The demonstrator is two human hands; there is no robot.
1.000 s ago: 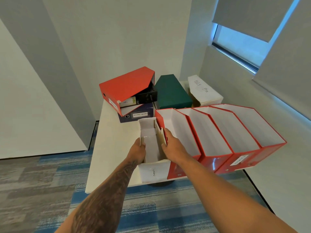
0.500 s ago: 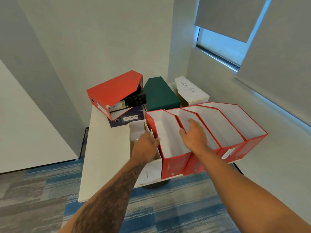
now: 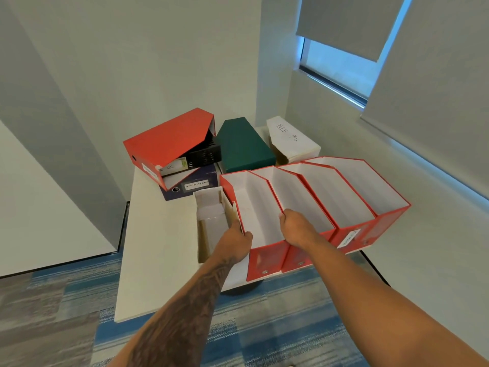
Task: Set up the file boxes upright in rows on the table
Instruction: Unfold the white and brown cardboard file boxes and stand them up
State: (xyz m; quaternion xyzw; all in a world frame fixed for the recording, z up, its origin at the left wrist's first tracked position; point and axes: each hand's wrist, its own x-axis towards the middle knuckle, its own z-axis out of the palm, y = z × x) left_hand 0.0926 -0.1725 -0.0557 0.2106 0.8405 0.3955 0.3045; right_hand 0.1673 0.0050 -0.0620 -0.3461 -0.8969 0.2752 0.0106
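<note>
Four red file boxes (image 3: 315,205) upright, lengthwise front-to-back.

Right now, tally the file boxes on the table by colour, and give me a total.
Red cardboard file boxes: 5 (four upright, one lying flat)
White cardboard file boxes: 2
Dark green file box: 1
Navy file box: 1
Black perforated box: 1
Total: 10

White box (image 3: 291,144): we read handwritten "FILE", then a word we cannot make out.
Navy box label (image 3: 196,185): handwriting, unreadable to us.
Red box label (image 3: 348,238): too blurred.
</note>
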